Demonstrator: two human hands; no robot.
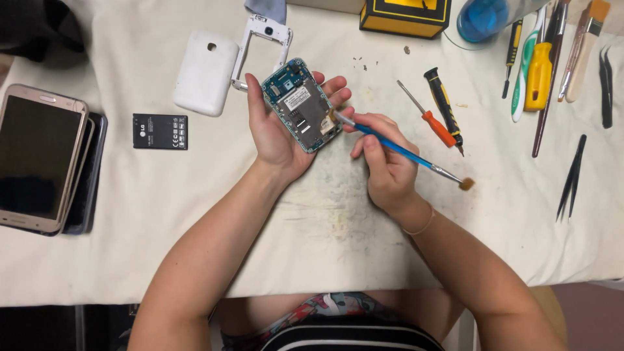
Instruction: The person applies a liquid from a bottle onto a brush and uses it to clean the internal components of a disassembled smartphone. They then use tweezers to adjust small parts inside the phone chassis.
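- Between both hands, over the cloth-covered counter (325, 247): opened phone (302, 114), circuit side up
- left hand (279, 127) cradles it, fingers (335, 88) curled around its far edge
- right hand (383, 159) fingers pinch a blue brush (403, 153), one tip touching the phone's edge
- left of the left-hand fingers: white back cover (207, 73), black battery (160, 131)
- right of the right-hand fingers: screwdrivers (435, 120)

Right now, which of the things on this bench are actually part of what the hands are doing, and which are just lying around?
In use:
left hand cradling the opened phone
right hand holding the blue brush, one tip at the phone's board

Lying about:
white back cover
white frame
black battery
stacked phones
two screwdrivers
black tweezers
tools at the far right
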